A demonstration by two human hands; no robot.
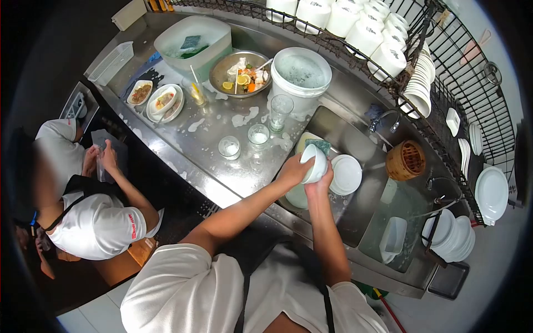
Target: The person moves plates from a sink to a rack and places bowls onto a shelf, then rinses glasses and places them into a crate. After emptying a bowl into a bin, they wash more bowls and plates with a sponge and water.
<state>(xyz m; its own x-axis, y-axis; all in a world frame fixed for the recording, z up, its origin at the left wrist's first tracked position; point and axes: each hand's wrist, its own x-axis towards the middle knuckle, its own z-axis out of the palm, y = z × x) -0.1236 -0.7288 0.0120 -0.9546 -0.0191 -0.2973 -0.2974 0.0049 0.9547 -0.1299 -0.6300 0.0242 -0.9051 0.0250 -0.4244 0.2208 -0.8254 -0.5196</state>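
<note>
Both hands are closed around a small white bowl (pixel 317 166), tilted over the left sink basin (pixel 363 219). My left hand (pixel 294 171) grips its left side, and my right hand (pixel 320 184) wraps it from below and the right. A green scouring pad (pixel 317 145) shows at the bowl's far rim, close to my left fingertips; whether those fingers grip it I cannot tell. Stacked white plates (pixel 348 175) lie in the basin just right of my hands. A pale dish (pixel 297 195) is partly hidden beneath my left forearm.
Glasses (pixel 258 134) stand on the steel counter, near a white bucket (pixel 301 75) and a bowl of food scraps (pixel 240 73). A bamboo steamer (pixel 406 160) sits right of the tap (pixel 384 119). Overhead hangs a wire rack (pixel 355 50) of cups. Another person (pixel 102 216) works at left.
</note>
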